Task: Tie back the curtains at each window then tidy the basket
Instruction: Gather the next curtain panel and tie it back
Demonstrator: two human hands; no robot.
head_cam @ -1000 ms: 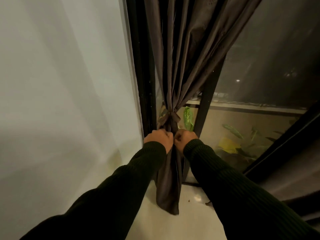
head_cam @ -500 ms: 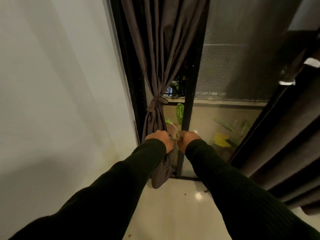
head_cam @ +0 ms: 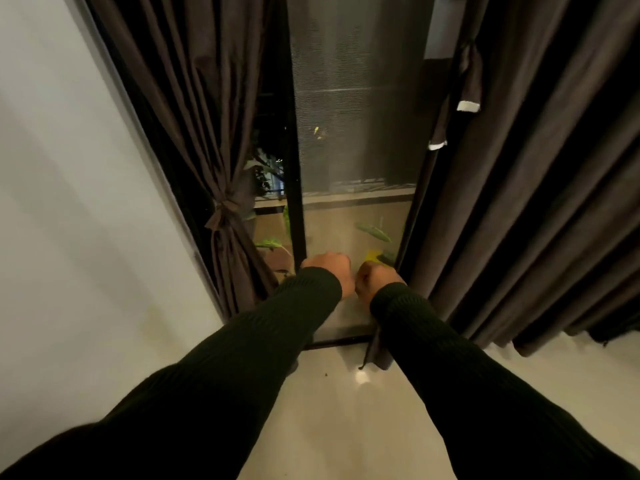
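The left dark brown curtain [head_cam: 194, 109] is gathered against the window frame, bound by a knotted tie-back [head_cam: 224, 212]. The right curtain [head_cam: 540, 188] hangs loose in long folds down to the floor. A dark strap with white ends [head_cam: 468, 85] dangles at its inner edge. My left hand [head_cam: 327, 271] and my right hand [head_cam: 377, 279] are both closed fists, side by side in front of the glass. They sit between the two curtains and touch neither. I see nothing in either fist. No basket is in view.
A black vertical window bar [head_cam: 294, 161] divides the glass, with a mesh screen [head_cam: 356, 109] to its right. Green plant leaves [head_cam: 374, 232] show outside. A white wall [head_cam: 69, 209] runs along the left. Pale floor [head_cam: 346, 410] lies below my arms.
My hands have come off the tied left curtain and shifted right, in front of the glass. The view has swung right, bringing the loose right curtain and its strap into sight.
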